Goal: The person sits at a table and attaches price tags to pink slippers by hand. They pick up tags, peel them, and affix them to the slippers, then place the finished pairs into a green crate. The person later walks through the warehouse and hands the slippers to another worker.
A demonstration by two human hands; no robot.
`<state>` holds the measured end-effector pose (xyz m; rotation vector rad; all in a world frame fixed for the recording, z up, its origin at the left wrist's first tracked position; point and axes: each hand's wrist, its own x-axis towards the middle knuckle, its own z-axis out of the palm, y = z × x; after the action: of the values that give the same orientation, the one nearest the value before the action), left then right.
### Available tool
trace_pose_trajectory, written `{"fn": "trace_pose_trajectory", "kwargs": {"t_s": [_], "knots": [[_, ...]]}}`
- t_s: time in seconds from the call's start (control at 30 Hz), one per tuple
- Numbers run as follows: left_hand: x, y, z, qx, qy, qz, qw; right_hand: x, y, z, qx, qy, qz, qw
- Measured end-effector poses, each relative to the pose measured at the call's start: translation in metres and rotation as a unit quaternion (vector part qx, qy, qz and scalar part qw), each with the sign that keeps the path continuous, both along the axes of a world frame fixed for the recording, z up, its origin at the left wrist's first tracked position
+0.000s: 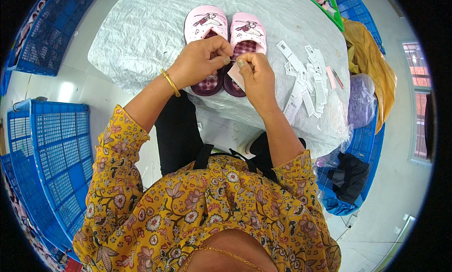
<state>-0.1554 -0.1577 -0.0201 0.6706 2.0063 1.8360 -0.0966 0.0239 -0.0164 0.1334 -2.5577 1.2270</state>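
Note:
A pair of pink slippers lies side by side on the covered table, toes pointing away: a left slipper [205, 20] and a right slipper [247, 28], with dark soles, plaid insoles and a printed animal figure. Over their openings, my left hand [200, 62] is closed in a pinch at one end of a thin white string [232, 60]. My right hand [259, 81] pinches the string's other end close by. A pale pink card tag [236, 77] hangs beside my right fingers, partly covered by them. Whether the string passes through a slipper is hidden.
White paper tags [308, 79] are scattered on the plastic-covered table [141, 32] at right, near a red pen-like tool [337, 79]. Blue crates [61, 149] stand at left. On the right are a green crate [332, 13], yellow-brown cloth [372, 60] and purple plastic bag [361, 98].

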Motion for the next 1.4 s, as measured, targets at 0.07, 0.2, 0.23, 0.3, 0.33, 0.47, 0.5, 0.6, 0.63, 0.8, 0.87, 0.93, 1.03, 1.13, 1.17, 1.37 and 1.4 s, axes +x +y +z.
{"fn": "trace_pose_trajectory", "kwargs": {"t_s": [0.07,0.2,0.23,0.3,0.33,0.47,0.5,0.6,0.63,0.8,0.87,0.93,1.03,1.13,1.17,1.37,1.4], "knots": [[0.0,0.001,-0.002,0.001,0.005,0.0,1.0,0.0,0.0,0.001,0.005,0.007,0.003,1.0],[-0.001,0.002,-0.003,0.002,0.037,0.006,0.999,0.0,0.0,0.0,0.002,0.002,0.009,1.0],[-0.001,0.002,-0.003,-0.001,0.052,0.009,0.999,0.0,0.0,0.0,0.0,0.0,0.008,1.0],[0.0,0.003,0.0,-0.011,0.05,0.016,0.999,0.0,0.0,0.0,-0.002,-0.003,0.007,1.0],[0.001,0.003,0.001,-0.017,0.049,0.019,0.998,0.0,0.0,0.0,-0.002,-0.003,0.008,1.0],[0.0,0.003,-0.002,-0.017,0.054,0.02,0.998,0.0,0.001,-0.004,-0.028,-0.009,0.005,1.0],[0.0,0.003,-0.003,-0.021,0.064,0.018,0.998,-0.001,0.002,-0.004,-0.026,-0.01,0.006,1.0],[-0.001,0.004,-0.001,-0.032,0.056,0.023,0.998,-0.001,0.002,-0.003,-0.021,-0.009,0.011,1.0],[0.0,0.004,-0.001,-0.036,0.047,0.026,0.998,-0.001,0.002,-0.003,-0.02,-0.005,0.012,1.0],[0.002,0.006,-0.001,-0.019,0.052,0.038,0.998,-0.002,-0.001,-0.003,-0.018,0.001,0.013,1.0],[0.003,0.006,0.0,-0.024,0.065,0.043,0.997,-0.001,-0.004,-0.002,-0.015,0.006,0.008,1.0],[0.004,0.005,0.001,-0.039,0.089,0.047,0.994,-0.001,-0.005,-0.002,-0.008,0.013,0.01,1.0],[0.004,0.003,-0.004,-0.031,0.107,0.037,0.993,0.0,-0.008,-0.001,-0.007,0.009,0.013,1.0],[0.003,0.005,-0.002,-0.014,0.097,0.034,0.995,-0.002,-0.008,0.001,-0.005,-0.005,0.014,1.0],[0.003,0.005,-0.001,-0.036,0.111,0.044,0.992,-0.004,-0.008,0.002,-0.003,-0.008,0.014,1.0],[0.01,-0.002,-0.002,0.0,0.109,0.174,0.979,-0.009,-0.001,0.007,-0.043,-0.011,0.021,0.999],[0.007,-0.006,0.0,-0.034,0.177,0.226,0.957,-0.008,0.003,0.016,-0.05,-0.086,0.004,0.995]]}}
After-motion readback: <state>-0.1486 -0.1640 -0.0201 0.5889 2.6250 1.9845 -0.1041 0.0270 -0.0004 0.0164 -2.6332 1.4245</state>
